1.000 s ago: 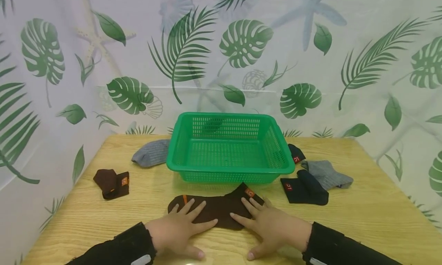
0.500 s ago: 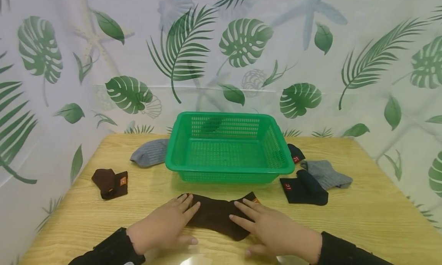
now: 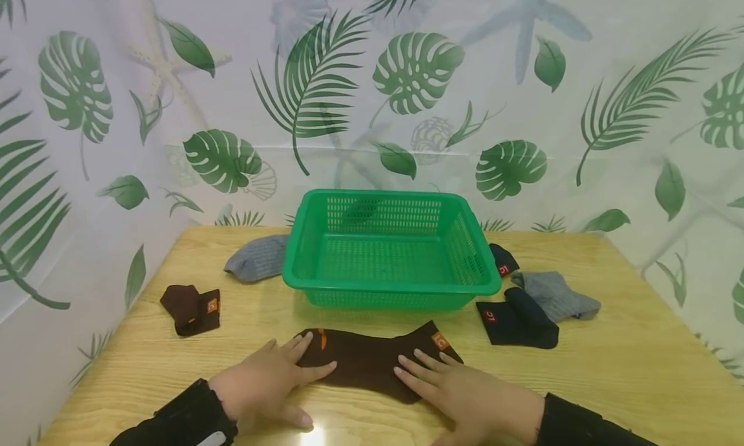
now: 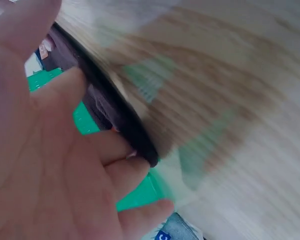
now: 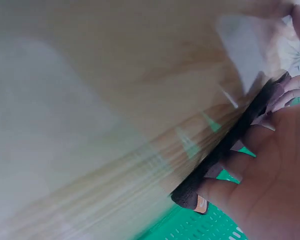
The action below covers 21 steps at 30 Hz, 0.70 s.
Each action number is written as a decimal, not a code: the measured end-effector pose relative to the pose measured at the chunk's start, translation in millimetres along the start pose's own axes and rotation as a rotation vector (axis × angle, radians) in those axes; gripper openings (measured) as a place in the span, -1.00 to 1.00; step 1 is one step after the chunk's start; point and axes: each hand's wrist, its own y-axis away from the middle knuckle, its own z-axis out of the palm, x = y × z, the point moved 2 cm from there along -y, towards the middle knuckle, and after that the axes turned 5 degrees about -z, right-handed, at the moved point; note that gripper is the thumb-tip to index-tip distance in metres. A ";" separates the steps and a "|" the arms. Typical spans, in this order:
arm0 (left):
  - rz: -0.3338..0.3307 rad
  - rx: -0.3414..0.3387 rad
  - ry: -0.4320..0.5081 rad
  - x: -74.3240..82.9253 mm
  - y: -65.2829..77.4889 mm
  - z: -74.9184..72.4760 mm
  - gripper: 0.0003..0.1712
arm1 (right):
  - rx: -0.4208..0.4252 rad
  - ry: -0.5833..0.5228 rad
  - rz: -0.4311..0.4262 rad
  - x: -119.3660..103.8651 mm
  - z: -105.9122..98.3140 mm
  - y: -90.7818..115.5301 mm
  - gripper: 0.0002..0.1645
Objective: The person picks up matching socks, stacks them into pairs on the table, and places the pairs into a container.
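The step in hand is looking like flattening: the left hand [image 3: 264, 375] at the brown sock's [image 3: 360, 359] nine o'clock and the right hand [image 3: 462, 391] at its four o'clock are resting with loose fingers, grasping nothing. The sock is lying at the basket's [image 3: 389, 288] six o'clock — folding it would probably call for pinching an edge next. Its orange label [image 3: 440, 341], at two o'clock, is showing something like "LG" — too small to be sure.

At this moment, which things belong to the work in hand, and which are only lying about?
In the work:
flat brown sock
left hand, touching it
right hand, touching it

Apparently just lying about:
folded brown sock
grey socks
dark socks
green basket
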 end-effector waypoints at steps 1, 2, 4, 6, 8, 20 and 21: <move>-0.003 0.001 -0.001 -0.1 0.3 0.8 -0.05 | 0.005 -0.004 -0.006 0.0 0.4 1.6 0.12; -0.007 0.003 -0.002 -0.4 0.2 1.5 -0.06 | 0.005 -0.009 -0.009 0.0 0.4 2.8 0.10; -0.012 0.009 -0.005 -0.6 0.0 2.4 -0.06 | 0.011 -0.004 -0.019 -0.3 0.4 3.9 0.06; -0.018 0.006 0.002 -0.2 -0.3 2.3 -0.06 | 0.018 -0.015 -0.019 -0.7 0.0 3.0 0.04; -0.015 0.006 0.014 1.8 -1.5 0.9 -0.06 | 0.014 -0.016 -0.008 -1.8 -0.3 1.6 0.04; -0.025 0.072 0.110 -0.6 -8.8 -10.3 -0.26 | -0.016 -0.046 0.081 -1.4 -4.5 -2.4 -0.02; -0.032 0.083 0.138 -5.7 -6.9 -12.2 -0.26 | -0.008 -0.055 0.084 -2.0 -3.9 -1.1 -0.01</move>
